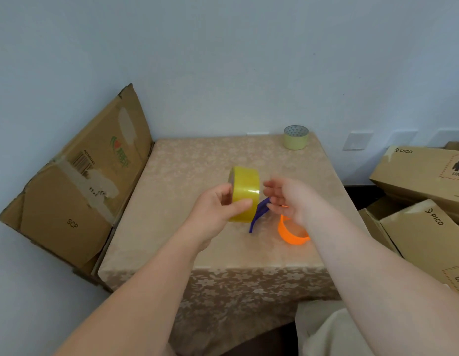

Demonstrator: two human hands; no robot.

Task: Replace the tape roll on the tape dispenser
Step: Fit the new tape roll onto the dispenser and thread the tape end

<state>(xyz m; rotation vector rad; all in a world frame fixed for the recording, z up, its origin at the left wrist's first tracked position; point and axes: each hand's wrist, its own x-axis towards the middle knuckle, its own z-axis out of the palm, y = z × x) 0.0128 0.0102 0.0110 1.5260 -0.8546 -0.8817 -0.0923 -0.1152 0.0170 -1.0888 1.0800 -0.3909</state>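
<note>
Left hand: my left hand [218, 201] grips the yellow tape roll [245, 194] on edge above the middle of the table [187, 176], thumb across its near face, fingers behind.
Right hand: my right hand [285, 199] hangs just right of the roll, fingers loosely spread and blurred; I cannot tell whether it pinches anything.
Dispenser parts: a purple dispenser piece [259, 214] shows between my hands, its low end toward the tabletop; an orange ring [291, 231] lies just right of it, partly under my right wrist.
Spare roll: a pale tape roll [296, 137] stands at the far right corner, well apart.
Step in hand: I judge I am readying the new roll for mounting.
Next move: likely find the tape's free end, then seat the roll on the purple piece, keeping the core square.
</note>
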